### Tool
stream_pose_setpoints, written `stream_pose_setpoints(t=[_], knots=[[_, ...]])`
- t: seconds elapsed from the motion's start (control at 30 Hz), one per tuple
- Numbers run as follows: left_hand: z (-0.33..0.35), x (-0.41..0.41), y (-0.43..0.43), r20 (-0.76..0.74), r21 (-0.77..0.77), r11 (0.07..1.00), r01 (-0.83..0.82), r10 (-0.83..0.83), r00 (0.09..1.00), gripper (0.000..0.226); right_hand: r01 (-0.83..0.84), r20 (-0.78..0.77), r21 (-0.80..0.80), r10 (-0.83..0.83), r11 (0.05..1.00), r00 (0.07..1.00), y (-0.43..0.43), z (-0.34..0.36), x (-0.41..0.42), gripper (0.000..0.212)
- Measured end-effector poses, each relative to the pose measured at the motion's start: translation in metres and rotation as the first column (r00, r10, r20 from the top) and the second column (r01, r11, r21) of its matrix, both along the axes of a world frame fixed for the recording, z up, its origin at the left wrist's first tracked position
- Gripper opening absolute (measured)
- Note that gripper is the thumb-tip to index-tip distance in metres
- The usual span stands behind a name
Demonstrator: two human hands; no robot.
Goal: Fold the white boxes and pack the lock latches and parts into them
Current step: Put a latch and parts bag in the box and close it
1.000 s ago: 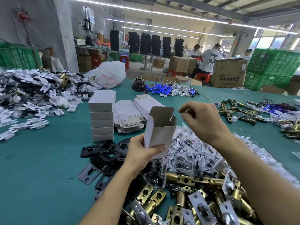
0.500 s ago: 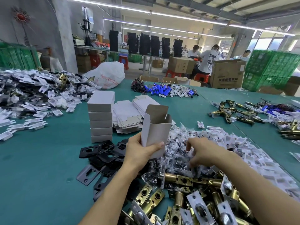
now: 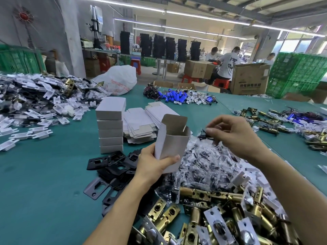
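My left hand (image 3: 155, 165) grips an upright white box (image 3: 171, 140) with its top flap open. My right hand (image 3: 233, 135) pinches a small clear bag of black screws (image 3: 205, 136) just right of the box's open mouth. Below lies a heap of screw bags (image 3: 208, 167). Brass lock latches (image 3: 212, 213) are piled at the near edge. Black strike plates (image 3: 113, 167) lie left of my wrist. A stack of folded white boxes (image 3: 110, 126) stands behind them, with flat box blanks (image 3: 141, 122) beside it.
The green table (image 3: 44, 183) holds a heap of white and black parts (image 3: 35, 101) at the far left, blue batteries (image 3: 178, 96) at the back, and more brass latches (image 3: 276, 124) at the right. A white plastic bag (image 3: 118, 79), cardboard cartons and green crates stand beyond, with seated people.
My right hand dipped into the heap of screw bags, then rose with one bag pinched, now beside the box's opening. My left hand kept holding the box upright.
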State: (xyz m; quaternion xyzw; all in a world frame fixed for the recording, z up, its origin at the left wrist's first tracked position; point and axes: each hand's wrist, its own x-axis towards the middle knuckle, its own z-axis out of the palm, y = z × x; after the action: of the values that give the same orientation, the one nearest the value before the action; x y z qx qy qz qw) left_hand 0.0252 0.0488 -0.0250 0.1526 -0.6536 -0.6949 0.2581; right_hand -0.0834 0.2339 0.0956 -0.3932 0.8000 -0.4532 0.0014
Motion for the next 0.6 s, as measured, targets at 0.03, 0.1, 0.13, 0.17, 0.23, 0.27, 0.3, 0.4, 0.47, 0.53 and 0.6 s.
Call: stream_pose_setpoints(t=[0.03,0.1,0.13,0.17,0.23,0.27,0.3,0.4,0.47,0.53,0.6], knots=[[0.000,0.000,0.001,0.004,-0.010,0.999,0.033,-0.033,0.999,0.041,-0.039,-0.017,-0.060,0.038,0.997,0.999,-0.005,0.004,0.006,0.004],[0.001,0.001,0.002,0.000,-0.029,0.994,0.110,-0.110,0.994,0.045,-0.088,-0.077,-0.110,0.079,0.990,0.994,-0.014,0.008,0.018,0.007],[0.002,0.002,0.003,-0.005,-0.039,0.988,0.150,-0.150,0.989,0.044,-0.093,-0.121,-0.114,0.079,0.989,0.990,-0.019,0.008,0.022,0.009],[0.002,0.002,0.003,-0.012,-0.048,0.982,0.185,-0.185,0.983,0.040,-0.086,-0.172,-0.107,0.066,0.991,0.983,-0.023,0.006,0.025,0.011],[0.002,0.003,0.004,-0.027,-0.048,0.972,0.229,-0.231,0.973,0.034,-0.053,-0.285,-0.064,0.032,0.997,0.958,-0.030,0.001,0.029,0.013],[0.002,0.003,0.004,-0.032,-0.043,0.970,0.241,-0.243,0.970,0.033,-0.034,-0.341,-0.038,0.019,0.999,0.940,-0.033,-0.003,0.030,0.014],[0.002,0.003,0.004,-0.036,-0.039,0.967,0.250,-0.251,0.967,0.033,-0.015,-0.389,-0.020,0.006,1.000,0.921,-0.034,-0.006,0.030,0.015],[0.001,0.003,0.004,-0.051,-0.032,0.961,0.276,-0.277,0.959,0.034,0.000,-0.428,0.004,0.001,1.000,0.904,-0.039,-0.014,0.031,0.021],[0.001,0.003,0.004,-0.056,-0.029,0.957,0.290,-0.291,0.955,0.032,-0.030,-0.395,0.040,0.043,0.999,0.918,-0.042,-0.018,0.032,0.025],[0.000,0.003,0.004,-0.044,-0.033,0.954,0.299,-0.301,0.953,0.029,-0.046,-0.338,0.045,0.058,0.998,0.939,-0.044,-0.021,0.033,0.026],[-0.001,0.004,0.004,-0.008,-0.056,0.951,0.305,-0.306,0.952,0.028,-0.040,-0.276,0.019,0.043,0.999,0.960,-0.044,-0.023,0.031,0.024]])
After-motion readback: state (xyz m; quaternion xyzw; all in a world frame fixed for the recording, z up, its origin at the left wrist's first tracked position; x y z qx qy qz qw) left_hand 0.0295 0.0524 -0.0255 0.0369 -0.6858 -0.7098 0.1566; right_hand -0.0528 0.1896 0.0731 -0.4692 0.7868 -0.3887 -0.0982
